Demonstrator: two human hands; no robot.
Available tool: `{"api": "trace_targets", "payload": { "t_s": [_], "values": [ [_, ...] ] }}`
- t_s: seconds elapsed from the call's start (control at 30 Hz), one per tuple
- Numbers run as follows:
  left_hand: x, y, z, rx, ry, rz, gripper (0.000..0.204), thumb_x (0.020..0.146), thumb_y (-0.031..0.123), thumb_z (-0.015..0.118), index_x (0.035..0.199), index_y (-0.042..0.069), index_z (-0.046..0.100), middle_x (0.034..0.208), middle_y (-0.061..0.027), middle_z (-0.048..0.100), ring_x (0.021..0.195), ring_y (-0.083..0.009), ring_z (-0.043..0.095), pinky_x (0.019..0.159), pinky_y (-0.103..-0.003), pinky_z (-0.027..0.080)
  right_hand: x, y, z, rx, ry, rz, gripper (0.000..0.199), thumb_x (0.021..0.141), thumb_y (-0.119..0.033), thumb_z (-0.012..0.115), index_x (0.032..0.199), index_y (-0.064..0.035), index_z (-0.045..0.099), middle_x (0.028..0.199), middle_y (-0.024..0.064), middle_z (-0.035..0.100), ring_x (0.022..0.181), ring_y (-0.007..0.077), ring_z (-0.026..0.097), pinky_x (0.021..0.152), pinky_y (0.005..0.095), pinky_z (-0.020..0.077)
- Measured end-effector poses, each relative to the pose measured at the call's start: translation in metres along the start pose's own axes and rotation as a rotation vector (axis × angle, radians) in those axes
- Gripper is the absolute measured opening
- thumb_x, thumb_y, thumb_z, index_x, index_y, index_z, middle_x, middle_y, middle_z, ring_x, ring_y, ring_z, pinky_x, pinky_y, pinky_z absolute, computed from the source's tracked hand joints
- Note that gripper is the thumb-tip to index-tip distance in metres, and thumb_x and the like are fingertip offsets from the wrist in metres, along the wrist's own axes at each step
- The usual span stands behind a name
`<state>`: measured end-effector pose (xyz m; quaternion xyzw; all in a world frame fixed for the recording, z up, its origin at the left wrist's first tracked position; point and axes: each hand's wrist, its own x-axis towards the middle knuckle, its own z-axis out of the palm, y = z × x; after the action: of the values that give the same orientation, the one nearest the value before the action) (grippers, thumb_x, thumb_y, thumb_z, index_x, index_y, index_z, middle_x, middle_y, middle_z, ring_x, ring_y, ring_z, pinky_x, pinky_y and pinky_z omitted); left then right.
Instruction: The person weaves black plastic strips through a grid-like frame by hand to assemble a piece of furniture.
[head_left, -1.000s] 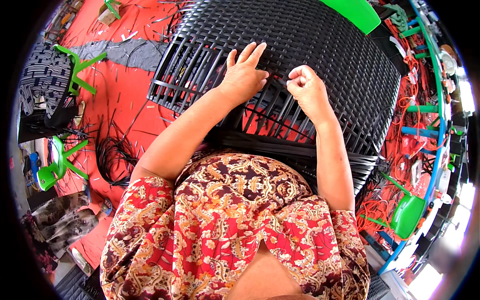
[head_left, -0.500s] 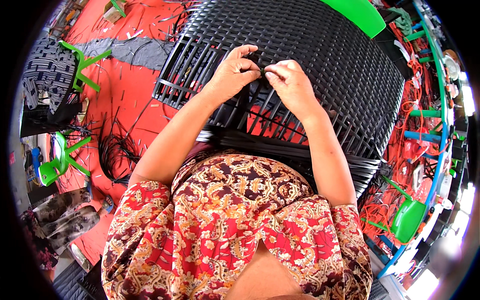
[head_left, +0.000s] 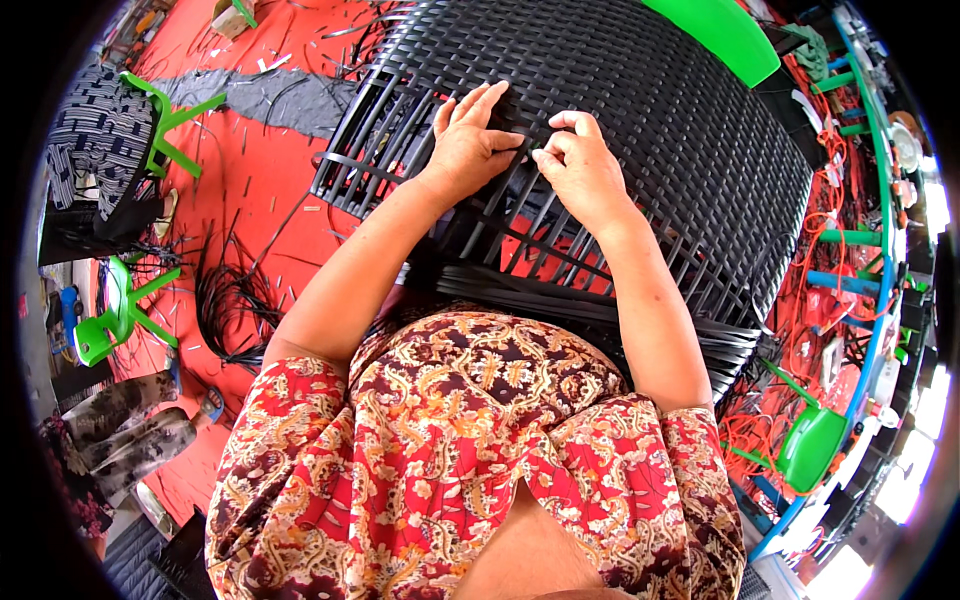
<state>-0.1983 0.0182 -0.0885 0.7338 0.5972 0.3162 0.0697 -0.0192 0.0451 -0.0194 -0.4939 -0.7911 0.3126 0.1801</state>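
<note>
A large panel of black woven plastic strips (head_left: 560, 50) lies in front of me. Its far part is closely woven, while bare black rods and gaps show toward my body. Over the edge of the weave, my left hand (head_left: 468, 148) is open, its fingers stretched forward and its thumb pointing at the other hand. My right hand (head_left: 585, 170) is a short way to the right, fingers curled and thumb close to a fingertip. Whatever lies in that pinch is too small to make out. A bundle of loose black strips (head_left: 500, 283) runs along the panel's near side, against my waist.
Green chairs stand at the left (head_left: 125, 310) and lower right (head_left: 812, 447), and a green seat (head_left: 722, 40) is at the panel's far edge. Cut black strips (head_left: 235, 300) are strewn on the red floor (head_left: 270, 200). Orange cords lie at the right. Another person's legs (head_left: 140, 440) show at lower left.
My hands have moved apart from where their fingertips nearly met. The left fingers have straightened and spread; the right hand has stayed curled near the same spot.
</note>
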Motion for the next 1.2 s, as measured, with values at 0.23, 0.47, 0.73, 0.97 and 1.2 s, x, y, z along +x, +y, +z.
{"api": "trace_targets", "payload": {
  "t_s": [0.23, 0.47, 0.73, 0.97, 1.2],
  "values": [
    [0.002, -0.001, -0.023, -0.599, 0.045, -0.097, 0.008, 0.073, 0.007, 0.071, 0.081, 0.007, 0.07, 0.132, -0.0061, 0.045, 0.113, -0.018, 0.047, 0.098, -0.032, 0.036, 0.002, 0.005, 0.007, 0.105, 0.133, -0.182, 0.018, 0.083, -0.022, 0.065, 0.096, -0.0096, 0.063, 0.106, 0.0082, 0.05, 0.093, 0.0245, 0.059, 0.08, 0.0341, 0.049],
    [-0.004, -0.018, -0.047, -0.404, 0.046, -0.166, 0.012, 0.074, 0.009, 0.07, 0.086, 0.008, 0.069, 0.134, -0.0127, 0.043, 0.121, -0.0261, 0.044, 0.1, -0.036, 0.036, 0.02, -0.011, 0.024, 0.071, 0.042, -0.165, 0.021, 0.085, -0.028, 0.063, 0.083, -0.0069, 0.066, 0.109, 0.006, 0.049, 0.085, 0.0231, 0.06, 0.077, 0.0352, 0.0488],
    [-0.007, -0.019, -0.032, 0.123, 0.033, -0.109, 0.021, 0.072, 0.023, 0.072, 0.092, 0.026, 0.073, 0.145, -0.005, 0.034, 0.128, -0.0305, 0.034, 0.099, -0.044, 0.031, 0.025, -0.014, 0.019, 0.028, -0.06, -0.085, 0.019, 0.081, -0.02, 0.063, 0.075, -0.0018, 0.061, 0.113, 0.0074, 0.05, 0.09, 0.0235, 0.06, 0.079, 0.0345, 0.048],
    [0.002, -0.02, -0.033, -0.161, 0.076, -0.161, 0.014, 0.069, 0.011, 0.075, 0.082, 0.015, 0.072, 0.138, -0.004, 0.042, 0.121, -0.0263, 0.044, 0.099, -0.037, 0.035, 0.023, -0.022, 0.02, -0.03, 0.028, -0.146, 0.018, 0.083, -0.022, 0.064, 0.086, -0.0045, 0.064, 0.111, 0.0073, 0.051, 0.091, 0.0243, 0.06, 0.078, 0.036, 0.0485],
    [-0.002, -0.02, -0.057, -0.404, 0.138, -0.202, 0.011, 0.073, 0.008, 0.073, 0.083, 0.009, 0.07, 0.131, -0.0099, 0.045, 0.116, -0.0237, 0.046, 0.096, -0.035, 0.038, 0.035, -0.025, 0.032, 0.06, -0.002, -0.236, 0.018, 0.084, -0.025, 0.063, 0.086, -0.0075, 0.068, 0.109, 0.0067, 0.051, 0.09, 0.0248, 0.06, 0.079, 0.0353, 0.0482]
  ]
}}
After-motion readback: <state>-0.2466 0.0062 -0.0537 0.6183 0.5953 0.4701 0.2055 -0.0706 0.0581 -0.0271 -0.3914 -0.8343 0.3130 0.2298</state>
